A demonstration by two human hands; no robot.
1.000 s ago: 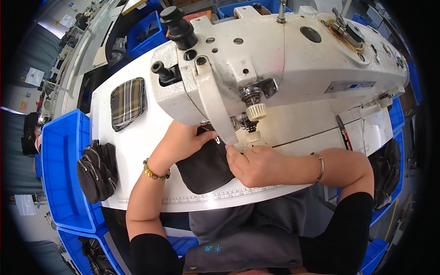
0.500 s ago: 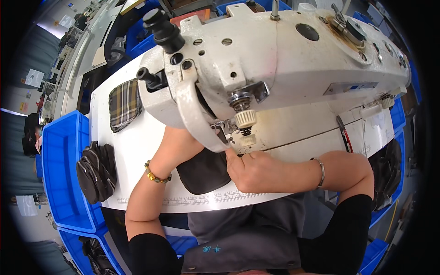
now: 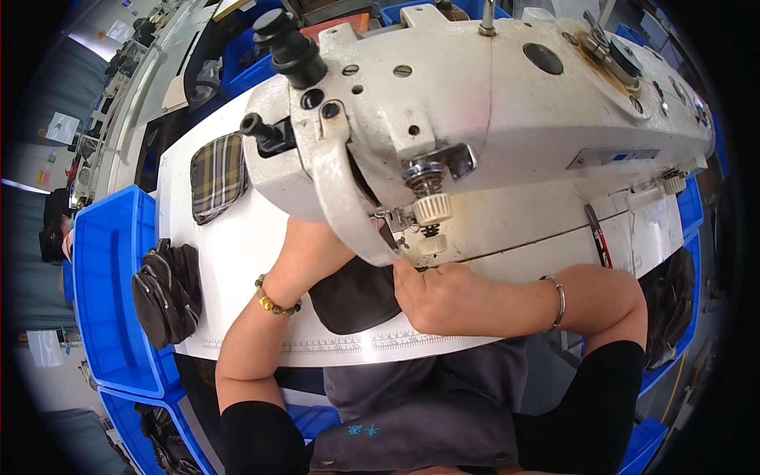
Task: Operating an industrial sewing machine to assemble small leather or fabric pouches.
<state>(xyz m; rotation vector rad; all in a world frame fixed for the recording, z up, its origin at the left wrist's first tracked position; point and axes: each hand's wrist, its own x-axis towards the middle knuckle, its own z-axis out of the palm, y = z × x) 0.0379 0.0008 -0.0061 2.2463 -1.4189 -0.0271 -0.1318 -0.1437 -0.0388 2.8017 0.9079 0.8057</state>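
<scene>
A white industrial sewing machine [image 3: 475, 111] fills the upper middle of the head view and hides the needle area. A dark fabric piece [image 3: 356, 297] lies on the white table [image 3: 237, 253] beneath its head. My right hand [image 3: 443, 297] rests on the fabric's right edge, fingers curled against it close to the machine's front. My left hand is hidden behind the machine head; only its forearm and a beaded bracelet [image 3: 275, 303] show, reaching under the machine.
A plaid fabric piece [image 3: 215, 176] lies at the table's far left. Blue bins [image 3: 107, 285] stand left of the table, one holding dark bags [image 3: 166, 293]. More blue bins and dark bags sit at the right edge [image 3: 673, 301]. A ruler strip runs along the table's front edge.
The view has dropped closer to the machine head, which now covers my left hand that was visible on the fabric earlier. My right hand stays on the fabric.
</scene>
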